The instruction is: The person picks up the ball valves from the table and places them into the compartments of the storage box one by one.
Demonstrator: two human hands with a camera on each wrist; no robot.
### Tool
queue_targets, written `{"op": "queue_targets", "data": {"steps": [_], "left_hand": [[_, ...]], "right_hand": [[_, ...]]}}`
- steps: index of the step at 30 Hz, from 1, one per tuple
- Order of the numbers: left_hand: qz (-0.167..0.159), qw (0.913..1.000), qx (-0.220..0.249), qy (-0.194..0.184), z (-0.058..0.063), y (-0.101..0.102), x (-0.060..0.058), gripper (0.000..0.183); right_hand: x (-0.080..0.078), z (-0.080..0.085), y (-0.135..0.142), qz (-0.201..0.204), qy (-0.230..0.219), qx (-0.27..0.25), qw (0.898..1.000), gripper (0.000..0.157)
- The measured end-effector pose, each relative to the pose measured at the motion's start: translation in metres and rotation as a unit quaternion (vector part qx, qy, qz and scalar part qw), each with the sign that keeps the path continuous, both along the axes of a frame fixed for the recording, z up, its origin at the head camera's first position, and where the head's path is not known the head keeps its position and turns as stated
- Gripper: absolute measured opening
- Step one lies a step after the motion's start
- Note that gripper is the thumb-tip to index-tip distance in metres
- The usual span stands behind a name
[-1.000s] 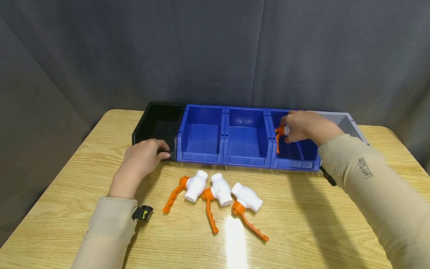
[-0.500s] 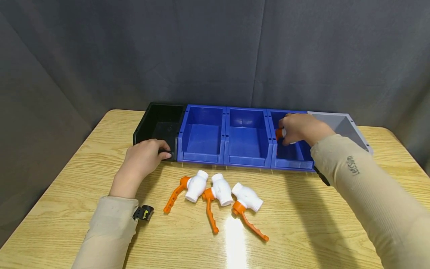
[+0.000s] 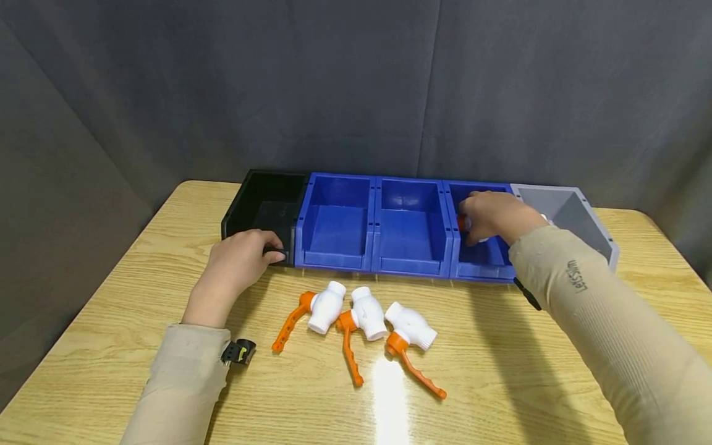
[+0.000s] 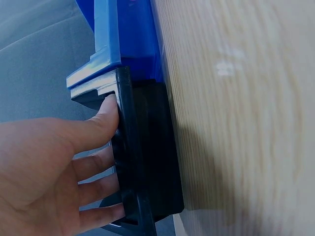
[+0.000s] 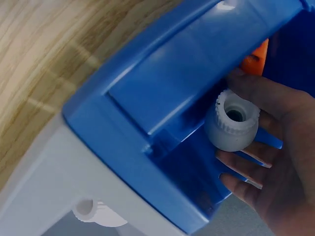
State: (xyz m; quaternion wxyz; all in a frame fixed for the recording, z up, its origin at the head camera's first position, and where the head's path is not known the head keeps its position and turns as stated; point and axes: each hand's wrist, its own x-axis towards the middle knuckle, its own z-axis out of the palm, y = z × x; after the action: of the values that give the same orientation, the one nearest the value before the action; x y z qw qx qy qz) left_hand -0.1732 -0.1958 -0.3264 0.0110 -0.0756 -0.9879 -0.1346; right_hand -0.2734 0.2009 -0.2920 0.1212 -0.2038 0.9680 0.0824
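Note:
My left hand (image 3: 238, 262) holds the front rim of the black bin (image 4: 160, 147) at the left end of the row, thumb and fingers on the edge. Inside the rightmost blue bin (image 3: 485, 271) is my right hand (image 3: 489, 213), thumb and fingers around a white ball valve (image 5: 232, 125). That valve's orange handle (image 5: 256, 59) shows past the thumb in the right wrist view; the hand hides most of it in the head view. Three more ball valves with orange handles lie on the table: a left one (image 3: 327, 308), a middle one (image 3: 368, 314) and a right one (image 3: 411, 326).
Two more blue bins, a left one (image 3: 336, 232) and a middle one (image 3: 410, 238), stand between the black bin and the right hand's bin. At the right end, a grey bin (image 3: 581, 216) holds a white fitting (image 5: 101, 214). A grey curtain (image 3: 356, 86) hangs behind the table.
My right hand has sunk a little deeper into the rightmost blue bin with the ball valve, and its forearm has shifted left. My left hand stays on the black bin's rim.

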Motion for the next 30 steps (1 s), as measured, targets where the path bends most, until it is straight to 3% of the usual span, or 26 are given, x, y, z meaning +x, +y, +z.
{"op": "queue_targets", "data": {"steps": [8,19,30], "left_hand": [[0.006,1.0,-0.005,-0.005,0.0,0.001,-0.001,0.021],[0.0,1.0,-0.006,-0.006,-0.001,0.007,-0.002,0.019],[0.002,1.0,-0.005,-0.005,-0.002,0.006,-0.004,0.02]], "right_hand": [[0.0,-0.006,0.005,0.024,0.001,-0.003,1.0,0.049],[0.003,-0.011,0.011,0.02,0.0,-0.005,1.0,0.049],[0.004,-0.012,0.011,0.012,-0.002,-0.01,1.0,0.064]]}}
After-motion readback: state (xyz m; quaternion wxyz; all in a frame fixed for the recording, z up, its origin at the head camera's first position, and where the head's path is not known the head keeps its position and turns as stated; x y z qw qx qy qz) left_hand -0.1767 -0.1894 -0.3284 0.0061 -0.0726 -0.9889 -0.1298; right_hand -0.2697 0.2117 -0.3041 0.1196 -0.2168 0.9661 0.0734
